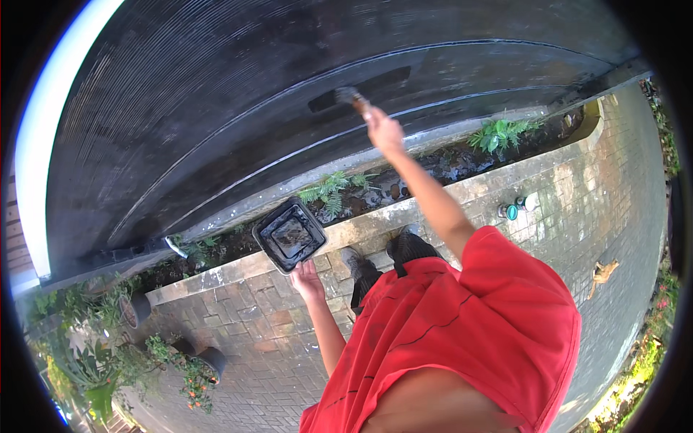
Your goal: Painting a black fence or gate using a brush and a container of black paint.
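My right hand [385, 132] grips the handle of a paintbrush [358, 102] at arm's length. Its blurred bristles are against the dark wall [227, 70], between two pale horizontal lines. A darker, wet-looking strip [392, 81] runs along the wall on both sides of the bristles. Lower down, my left hand [307, 280] holds a square black tub [261, 238] by its near edge, palm turned up, the fingertips partly hidden by the rim. Dark liquid coats the tub's inside, and in this view it overlaps the planter's kerb.
A narrow planter bed with ferns [327, 192] and a concrete kerb [373, 214] lies between my feet and the wall. Two small cans [508, 211] stand on the brick paving at right; farther off is a cat [602, 275]. Potted plants [210, 363] line the lower left.
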